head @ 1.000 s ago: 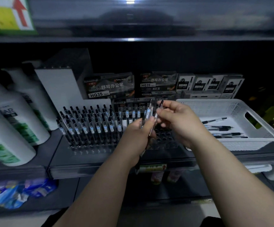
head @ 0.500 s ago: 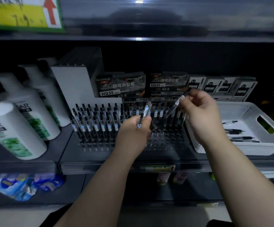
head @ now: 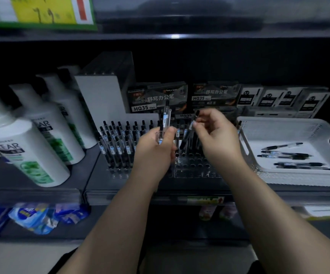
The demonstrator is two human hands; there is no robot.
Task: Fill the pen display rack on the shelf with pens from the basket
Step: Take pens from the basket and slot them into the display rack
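**A pen on its way into the rack, with empty holes below**

The right hand pinches the slanted pen near its top between thumb and fingertips; the lower end of the pen points down toward the clear rack on the shelf, but I cannot tell if the tip is already in a hole. The left hand is curled around the upright pen, just beside the right hand; there may be more than one pen in this grip, I cannot tell. The left part of the rack is full of standing pens; the part under the hands shows open holes. The white basket stands to the right of the rack, with several loose pens lying flat in it; so the task seems well advanced but not finished.

What could go wrong, in my judgement: the pen is tilted, so the tip may miss its hole and slide over the rack; the light is dim and the holes are transparent, which makes aiming harder; the left hand is very near the standing pens and may knock them; its grip could also loosen and drop the upright pen while attention is on the right side.
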